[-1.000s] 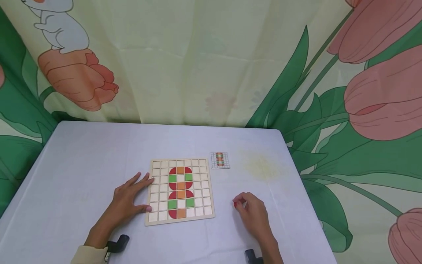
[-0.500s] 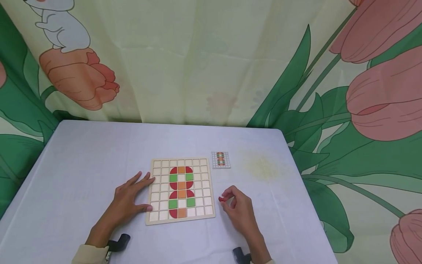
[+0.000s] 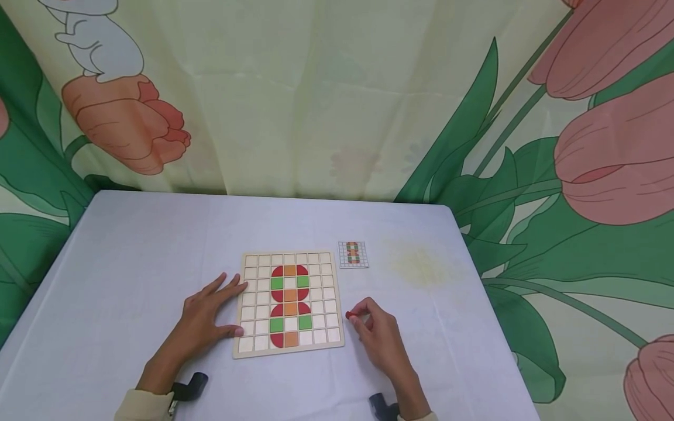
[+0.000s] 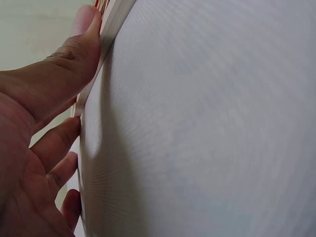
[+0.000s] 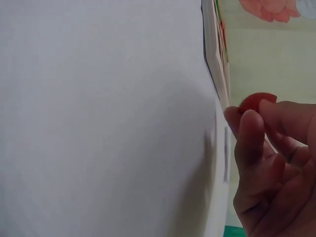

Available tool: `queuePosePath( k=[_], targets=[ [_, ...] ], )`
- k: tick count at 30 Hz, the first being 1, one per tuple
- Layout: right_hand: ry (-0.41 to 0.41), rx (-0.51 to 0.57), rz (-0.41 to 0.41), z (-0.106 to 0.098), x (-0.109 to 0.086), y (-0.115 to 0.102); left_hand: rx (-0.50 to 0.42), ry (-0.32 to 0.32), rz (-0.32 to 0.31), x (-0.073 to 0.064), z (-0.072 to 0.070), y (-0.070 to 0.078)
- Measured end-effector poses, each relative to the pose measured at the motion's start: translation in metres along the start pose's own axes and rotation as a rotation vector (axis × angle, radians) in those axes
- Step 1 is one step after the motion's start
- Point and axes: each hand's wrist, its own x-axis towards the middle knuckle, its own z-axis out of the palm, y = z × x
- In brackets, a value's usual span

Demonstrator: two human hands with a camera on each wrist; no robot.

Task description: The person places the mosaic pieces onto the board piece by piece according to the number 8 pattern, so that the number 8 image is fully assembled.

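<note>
A square wooden grid board (image 3: 326,272) lies on the table, with red rounded, orange square and green tiles set in its middle columns. My left hand (image 3: 197,324) rests at the board's left side, fingers spread, thumb and a fingertip touching the edge. Just off the board's right edge, my right hand (image 3: 383,336) pinches a small red tile (image 5: 257,100) with one curved side between thumb and fingertips. In the lowest patterned row are a red tile (image 3: 277,340) and an orange tile (image 3: 291,339), with a bare cell to their right.
A small printed card (image 3: 353,255) showing a similar coloured pattern lies beyond the board's upper right corner. White cloth covers the table (image 3: 158,234), and a yellowish stain (image 3: 421,266) marks it at right. A printed curtain (image 3: 263,117) hangs behind the far edge.
My right hand has moved left with the red tile, from open table to near the board's right edge. The left hand and the board stay in place.
</note>
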Motion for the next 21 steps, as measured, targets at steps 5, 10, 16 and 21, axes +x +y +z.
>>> queuePosePath(
  k=[5, 10, 16, 21],
  targets=[
    [-0.011, 0.030, -0.034, 0.005, 0.000, -0.004, 0.003, 0.006, 0.008, 0.001, 0.000, -0.001],
    [-0.005, 0.026, -0.071, 0.011, 0.001, -0.009, 0.001, -0.012, -0.003, 0.002, 0.000, -0.002],
    [-0.023, 0.033, -0.099, 0.015, 0.001, -0.015, -0.005, -0.021, -0.006, 0.002, 0.000, -0.002],
    [-0.071, 0.077, -0.117, 0.019, 0.000, -0.021, -0.009, -0.017, -0.003, 0.001, 0.000, -0.002]
  ],
)
